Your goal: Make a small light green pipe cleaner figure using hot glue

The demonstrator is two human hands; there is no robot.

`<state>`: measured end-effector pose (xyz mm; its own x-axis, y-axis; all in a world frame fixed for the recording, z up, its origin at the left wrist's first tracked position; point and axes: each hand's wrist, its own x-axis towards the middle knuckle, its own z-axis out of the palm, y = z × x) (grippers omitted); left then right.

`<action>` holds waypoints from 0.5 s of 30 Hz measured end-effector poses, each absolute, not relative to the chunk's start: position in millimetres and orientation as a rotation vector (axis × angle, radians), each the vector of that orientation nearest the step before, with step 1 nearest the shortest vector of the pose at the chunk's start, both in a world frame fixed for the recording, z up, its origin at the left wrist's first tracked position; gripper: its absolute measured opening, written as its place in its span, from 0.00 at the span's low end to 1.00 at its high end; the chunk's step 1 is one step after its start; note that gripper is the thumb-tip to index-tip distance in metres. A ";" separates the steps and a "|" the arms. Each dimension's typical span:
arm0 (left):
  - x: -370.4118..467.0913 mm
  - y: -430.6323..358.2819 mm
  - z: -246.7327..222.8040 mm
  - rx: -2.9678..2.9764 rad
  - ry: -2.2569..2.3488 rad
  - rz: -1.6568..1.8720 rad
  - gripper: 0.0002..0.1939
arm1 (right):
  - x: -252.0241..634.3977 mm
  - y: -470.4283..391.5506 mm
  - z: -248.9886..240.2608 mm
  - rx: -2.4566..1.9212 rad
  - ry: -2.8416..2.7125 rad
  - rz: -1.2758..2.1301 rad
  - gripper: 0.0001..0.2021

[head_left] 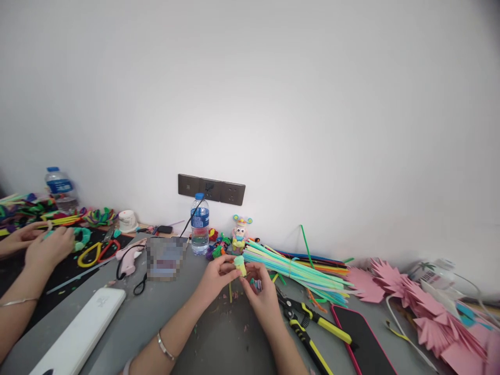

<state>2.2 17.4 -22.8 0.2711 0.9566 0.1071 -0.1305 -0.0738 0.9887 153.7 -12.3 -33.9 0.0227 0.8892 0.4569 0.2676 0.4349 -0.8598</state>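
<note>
L hand [217, 274] + R hand [263, 291] both clamped on yel/grn piece [239, 266], short of counter [219, 341] back edge; use light grip, support base.

Pale wall [312, 104], dark socket panel [211, 192], grey tabletop [221, 341].

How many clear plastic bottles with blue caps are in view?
2: one clear blue-capped plastic bottle by the dark rectangular wall sockets; another clear blue-capped plastic bottle at far left.
</note>
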 end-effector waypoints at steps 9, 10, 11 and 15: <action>3.1 16.6 -21.6 1.357 0.826 1.107 0.20 | 154.9 -11.9 -31.5 -1.100 -1.492 0.698 0.10; 3.3 16.6 -21.7 1.353 0.818 1.105 0.20 | 155.3 -11.6 -32.1 -1.106 -1.484 0.704 0.10; 3.6 16.5 -21.7 1.347 0.812 1.106 0.19 | 155.7 -11.4 -32.7 -1.111 -1.475 0.709 0.10; 5.3 15.5 -21.3 1.335 0.835 1.124 0.21 | 155.7 -11.8 -32.5 -1.105 -1.464 0.715 0.10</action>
